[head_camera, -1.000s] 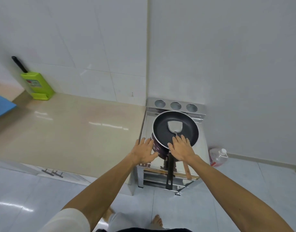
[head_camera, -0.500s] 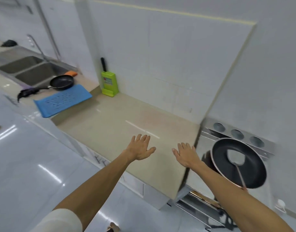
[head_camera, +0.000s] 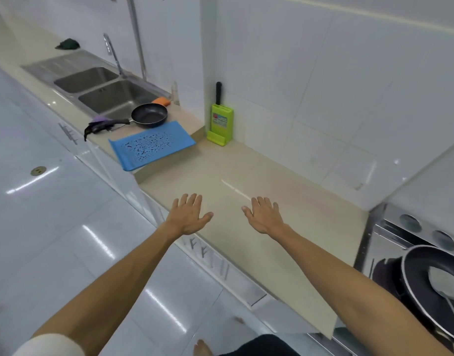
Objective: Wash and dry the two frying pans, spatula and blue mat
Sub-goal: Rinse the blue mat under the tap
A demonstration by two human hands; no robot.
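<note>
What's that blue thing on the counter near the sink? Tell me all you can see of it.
It is the blue mat, a thin rectangular sheet that looks like plastic or rubber, with a speckled patch in the middle: droplets or holes, I cannot tell which. It lies flat on the beige counter, between the small frying pan and the green knife block. Nothing rests on it.

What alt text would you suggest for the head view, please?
The left hand and right hand, bare and open, reach over a beige counter. A small frying pan and blue mat lie beside the sink; a large frying pan holding a spatula sits at right.
</note>
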